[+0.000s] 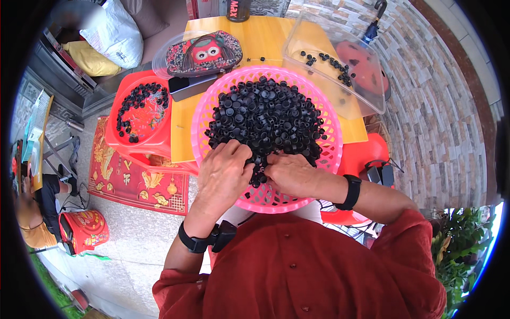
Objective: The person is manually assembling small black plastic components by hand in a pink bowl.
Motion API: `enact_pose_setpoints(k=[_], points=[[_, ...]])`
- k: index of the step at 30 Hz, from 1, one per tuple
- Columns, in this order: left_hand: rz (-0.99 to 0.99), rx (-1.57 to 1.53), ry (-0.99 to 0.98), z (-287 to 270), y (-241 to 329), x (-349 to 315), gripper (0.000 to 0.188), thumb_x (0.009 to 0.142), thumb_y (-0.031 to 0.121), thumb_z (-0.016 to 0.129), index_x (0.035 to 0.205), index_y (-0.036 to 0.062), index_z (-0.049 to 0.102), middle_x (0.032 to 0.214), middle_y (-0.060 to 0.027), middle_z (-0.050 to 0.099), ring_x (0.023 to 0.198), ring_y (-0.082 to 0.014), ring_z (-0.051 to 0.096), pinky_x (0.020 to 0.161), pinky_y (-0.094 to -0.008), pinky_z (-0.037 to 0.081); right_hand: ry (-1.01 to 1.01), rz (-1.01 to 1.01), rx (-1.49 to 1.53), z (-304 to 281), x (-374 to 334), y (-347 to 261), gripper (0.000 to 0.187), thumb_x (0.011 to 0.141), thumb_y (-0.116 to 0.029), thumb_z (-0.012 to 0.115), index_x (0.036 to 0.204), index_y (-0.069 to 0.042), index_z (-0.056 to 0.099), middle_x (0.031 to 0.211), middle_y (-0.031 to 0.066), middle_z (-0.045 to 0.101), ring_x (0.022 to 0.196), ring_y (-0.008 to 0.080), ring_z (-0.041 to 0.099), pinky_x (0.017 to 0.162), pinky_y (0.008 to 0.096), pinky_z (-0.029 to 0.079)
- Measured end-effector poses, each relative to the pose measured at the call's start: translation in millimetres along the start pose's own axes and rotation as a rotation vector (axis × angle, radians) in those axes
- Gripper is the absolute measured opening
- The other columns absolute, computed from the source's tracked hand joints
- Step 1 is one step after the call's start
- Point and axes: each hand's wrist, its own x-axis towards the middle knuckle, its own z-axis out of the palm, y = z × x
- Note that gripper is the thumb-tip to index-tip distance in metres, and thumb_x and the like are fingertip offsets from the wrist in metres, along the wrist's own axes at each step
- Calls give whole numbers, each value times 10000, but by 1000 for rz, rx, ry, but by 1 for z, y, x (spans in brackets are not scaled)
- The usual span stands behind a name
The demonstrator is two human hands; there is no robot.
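Note:
A pink plastic basket (201,114) with a lattice rim holds a heap of small black plastic caps (265,109). Both of my hands are inside it at the near edge of the heap, a short gap apart. My left hand (226,169) has its fingers curled down against the caps, thumb toward the middle. My right hand (289,173) comes in from the right, fingers bent and pinched together beside the caps. What lies between the fingertips of either hand is hidden. A few caps lie between the two hands.
The basket stands at the yellow table's (265,37) near edge. Left is a red stool (141,119) bearing black caps; a clear plastic bin (366,101) with scattered caps stands right. Behind are a patterned bag (204,53) and dark cup (238,10). A person (34,218) sits far left.

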Motion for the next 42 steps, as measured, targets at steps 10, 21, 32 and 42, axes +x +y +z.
enact_pose_setpoints(k=[10,21,32,42], points=[[-18,-29,34,1,0,-1,187,681,74,709,805,58,569,783,-72,543,758,-282,570,649,-392,458,180,-119,-129,3,0,-3,138,686,-106,616,800,-42,664,882,118,585,803,275,625,633,395,527],[-33,-23,17,0,0,0,200,677,77,718,819,60,578,790,-70,555,734,-278,582,621,-386,462,205,-225,-182,-1,5,-1,156,681,-118,622,806,-33,660,889,89,615,849,257,623,707,375,532],[36,-229,28,-8,1,4,180,720,88,685,844,32,567,853,-89,608,822,-284,573,715,-380,449,519,-47,709,-26,-20,17,83,721,-3,622,801,-27,612,751,97,599,672,193,621,611,301,495],[-217,-666,-54,-4,21,6,221,701,-76,671,808,7,497,903,-84,633,767,-118,618,674,-266,505,469,-265,1646,-35,-49,18,98,846,64,522,882,-24,547,1046,152,606,886,193,654,670,265,536]])
